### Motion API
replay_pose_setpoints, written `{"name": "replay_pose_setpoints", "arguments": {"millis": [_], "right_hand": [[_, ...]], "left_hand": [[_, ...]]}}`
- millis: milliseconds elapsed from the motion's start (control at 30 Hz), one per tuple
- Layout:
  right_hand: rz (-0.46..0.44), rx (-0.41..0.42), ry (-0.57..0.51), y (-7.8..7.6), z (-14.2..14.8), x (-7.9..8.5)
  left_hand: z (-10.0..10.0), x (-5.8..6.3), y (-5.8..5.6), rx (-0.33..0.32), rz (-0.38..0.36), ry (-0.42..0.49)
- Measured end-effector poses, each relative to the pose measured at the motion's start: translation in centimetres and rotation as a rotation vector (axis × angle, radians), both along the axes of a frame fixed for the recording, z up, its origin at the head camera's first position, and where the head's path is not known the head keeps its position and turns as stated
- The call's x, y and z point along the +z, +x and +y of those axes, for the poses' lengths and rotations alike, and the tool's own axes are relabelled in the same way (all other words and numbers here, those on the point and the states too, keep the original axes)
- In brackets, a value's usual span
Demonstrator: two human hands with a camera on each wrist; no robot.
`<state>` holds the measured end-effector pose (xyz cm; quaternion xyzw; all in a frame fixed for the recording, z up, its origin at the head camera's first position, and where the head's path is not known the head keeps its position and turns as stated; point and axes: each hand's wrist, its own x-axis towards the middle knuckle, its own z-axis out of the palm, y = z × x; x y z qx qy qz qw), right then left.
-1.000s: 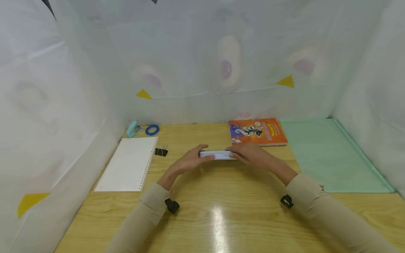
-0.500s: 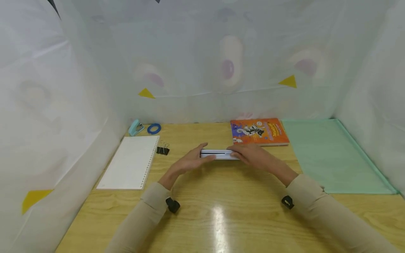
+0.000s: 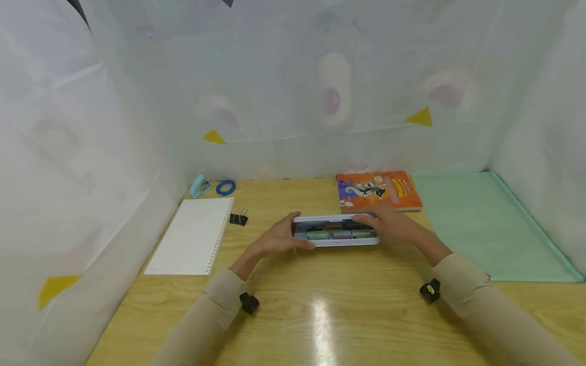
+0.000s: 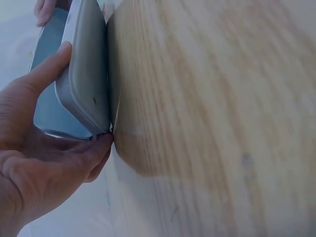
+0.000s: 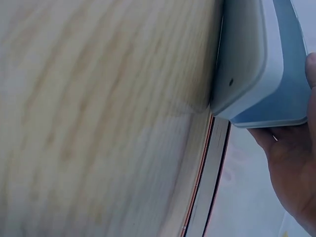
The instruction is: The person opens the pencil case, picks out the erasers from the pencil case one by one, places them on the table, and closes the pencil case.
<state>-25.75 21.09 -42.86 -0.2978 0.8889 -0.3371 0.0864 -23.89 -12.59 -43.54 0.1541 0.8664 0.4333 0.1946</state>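
Observation:
A white pencil tin (image 3: pixel 345 243) with a hinged lid stands ajar at the middle of the table. Several small items, greenish and pinkish (image 3: pixel 341 235), show inside it. My left hand (image 3: pixel 276 236) grips the tin's left end, thumb on the near edge and fingers round the back. In the left wrist view, that thumb (image 4: pixel 57 61) presses on the rim of the tin (image 4: pixel 91 69), whose pale blue inside shows. At the other end, my right hand (image 3: pixel 393 223) holds the raised lid. The right wrist view shows the lid's blue inside (image 5: pixel 296 74) and the fingers at its edge.
A white spiral notebook (image 3: pixel 192 236) lies on the left, with a black binder clip (image 3: pixel 238 219) beside it. Behind stand a light blue stapler (image 3: pixel 200 187) and a blue tape roll (image 3: pixel 226 187). An orange book (image 3: pixel 380 190) and a green mat (image 3: pixel 490 229) lie on the right.
The tin has gone from closed, through a narrow gap, to ajar with its contents showing. My right hand has moved right and the lid has lifted; my left hand stays at the left end.

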Motion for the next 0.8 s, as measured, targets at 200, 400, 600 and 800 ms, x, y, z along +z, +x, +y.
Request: {"name": "replay_pose_setpoints", "arguments": {"millis": [200,400,600,800], "right_hand": [[0.06,-0.107,-0.162,-1.1,0.9,-0.2],[0.094,-0.34,-0.309,-1.5,0.8,-0.7],[0.045,-0.452,-0.297,-2.0,1.3,-1.7],[-0.049,-0.432,-0.237,-1.8,1.6,-2.0]], "left_hand": [[0.1,-0.6,-0.2,-0.045,0.028,0.122],[0.2,-1.1,-0.1,-0.005,0.022,0.126],[0.3,-1.2,0.1,-0.023,0.063,0.126],[0.3,-1.4,0.2,-0.065,0.142,0.058]]}}
